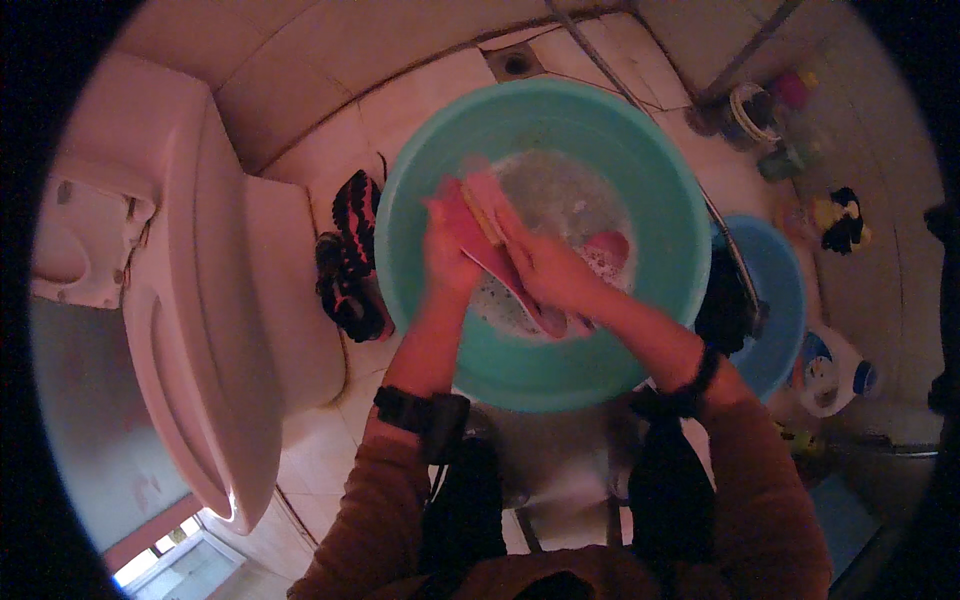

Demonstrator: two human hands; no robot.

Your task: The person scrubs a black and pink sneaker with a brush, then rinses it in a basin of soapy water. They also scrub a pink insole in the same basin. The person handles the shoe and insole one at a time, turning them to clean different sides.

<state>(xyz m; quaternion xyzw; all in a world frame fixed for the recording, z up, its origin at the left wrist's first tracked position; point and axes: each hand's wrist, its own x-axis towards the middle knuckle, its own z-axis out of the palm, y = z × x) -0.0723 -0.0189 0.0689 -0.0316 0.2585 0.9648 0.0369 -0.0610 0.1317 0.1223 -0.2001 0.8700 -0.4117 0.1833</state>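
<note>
In a large green plastic basin (420,150) before me stands greyish, sudsy water (562,187). My left hand (450,259) holds a flat pink piece shaped like a shoe insole (517,289), tilted over the water with its lower end near the suds. My right hand (551,270) is pressed against its face, gripping a narrow yellowish object that looks like a scrubbing brush (480,210); blur and the fingers hide most of it. A second pink item (609,249), partly under foam, lies in the water to the right of my right hand.
Left of the basin are black-and-pink shoes (352,255), beside a ceramic toilet (217,337). To the right, a blue basin (780,292) holds dark cloth (724,300), with a metal pole (731,247) crossing it. A white detergent bottle (829,371) stands nearby. Beyond is a floor drain (516,61).
</note>
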